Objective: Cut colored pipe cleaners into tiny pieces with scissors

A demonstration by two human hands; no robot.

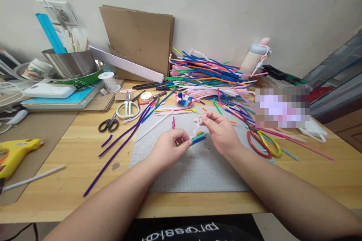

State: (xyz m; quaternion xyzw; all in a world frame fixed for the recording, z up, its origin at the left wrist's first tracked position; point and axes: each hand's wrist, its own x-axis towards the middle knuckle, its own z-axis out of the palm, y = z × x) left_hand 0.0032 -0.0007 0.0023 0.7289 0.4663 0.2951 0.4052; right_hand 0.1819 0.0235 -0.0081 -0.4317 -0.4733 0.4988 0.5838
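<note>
My left hand (172,145) is closed in a pinch over the grey cutting mat (198,177), gripping a small bundle of coloured pipe cleaners (199,138) in green, blue and orange. A white pipe cleaner (195,132), bent in a zigzag or coil, rises from the bundle. Its upper end sits between the thumb and fingertips of my right hand (219,128), which is also closed. Just behind the hands lie a short twisted magenta piece (173,123) and a ring of pink, white and blue pipe cleaner (184,99).
A large heap of pipe cleaners (206,71) lies against the wall. Red-and-yellow-handled scissors (264,143) rest at right. White scissors (128,109), black scissors (109,124) and long purple pipe cleaners (113,156) are at left, with a yellow glue gun (21,154) farther out.
</note>
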